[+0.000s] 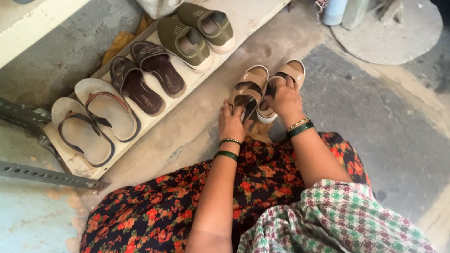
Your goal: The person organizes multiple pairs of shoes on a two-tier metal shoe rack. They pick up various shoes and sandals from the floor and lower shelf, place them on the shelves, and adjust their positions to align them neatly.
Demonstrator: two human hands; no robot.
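Left hand [231, 121] gripped left tan sandal [249, 88]; right hand [285, 100] closed on right tan sandal [287, 77]. Both sandals on floor [358, 105] beside shelf [187, 88].

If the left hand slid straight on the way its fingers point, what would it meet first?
The left hand already rests on the heel of a tan sandal. Going on along it, the low shelf board's edge below the olive slip-on shoes seems next, though depth is unclear.

Both hands [260, 114] grip tan sandals [265, 85] beside shelf [246, 14].
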